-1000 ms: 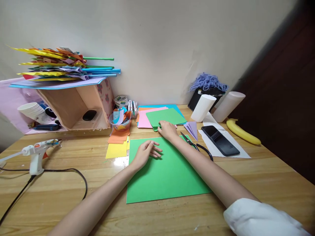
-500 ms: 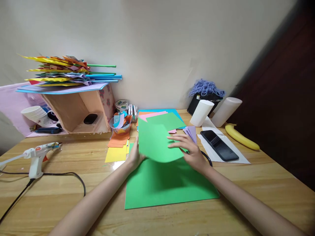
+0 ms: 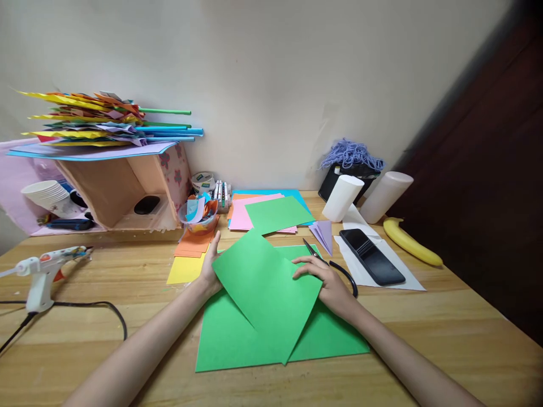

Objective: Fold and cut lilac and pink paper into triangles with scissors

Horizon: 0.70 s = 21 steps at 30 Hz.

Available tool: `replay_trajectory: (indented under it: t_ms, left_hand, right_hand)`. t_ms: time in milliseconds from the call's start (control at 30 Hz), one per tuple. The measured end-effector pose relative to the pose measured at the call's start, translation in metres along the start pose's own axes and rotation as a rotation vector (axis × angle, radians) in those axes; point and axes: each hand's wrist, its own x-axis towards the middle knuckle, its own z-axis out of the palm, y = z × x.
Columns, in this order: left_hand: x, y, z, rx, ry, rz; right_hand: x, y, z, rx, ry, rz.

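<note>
**First:** Your green sheet (image 3: 267, 282) was in the lower middle of the frame, turned so that one corner pointed at the bottom edge. It covered part of the larger green rectangle (image 3: 237, 350), which lay on the wooden table (image 3: 76, 333).

**Second:** And your left hand (image 3: 208, 274)?

**First:** It was at the left corner of the paper, with the thumb standing up, clear of the surface. The fingers were hidden behind, so I couldn't tell how far they had closed.

**Second:** Your right hand (image 3: 333, 287), right of centre, was easier to read: it had hold of the right corner, nearly closed, with the fingers slightly spread over the upper face. Its thumb was out of sight.

**First:** Just beyond that hand you had the scissors (image 3: 350, 277), blades pointing to the upper left of the frame. The folded purple paper (image 3: 323, 234) lay near their tips.

**Second:** Near the middle of the frame, a smaller green piece (image 3: 280, 213) rested over pink paper (image 3: 244, 217). Yellow paper (image 3: 184, 270) lay near your left hand, and the phone (image 3: 373, 257) was over toward the right side, partly on white paper (image 3: 409, 282).
</note>
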Motion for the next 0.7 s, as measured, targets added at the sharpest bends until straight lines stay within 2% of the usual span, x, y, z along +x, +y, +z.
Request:
replay_trajectory:
  t_ms: [200, 400, 600, 700]
  left_hand:
    - [0.002, 0.002, 0.0, 0.244, 0.217, -0.082]
    - [0.004, -0.003, 0.003, 0.262, 0.24, -0.08]
    - [0.009, -0.003, -0.004, 0.184, 0.248, -0.063]
    - [0.011, -0.004, -0.006, 0.144, 0.241, -0.044]
  right_hand:
    - [0.0, 0.004, -0.001, 0.012, -0.018, 0.058]
    - [-0.001, -0.002, 0.001, 0.074, -0.054, 0.097]
    - [-0.001, -0.001, 0.002, 0.288, 0.179, 0.3]
    - [0.0, 0.007, 0.001, 0.291, 0.304, 0.336]
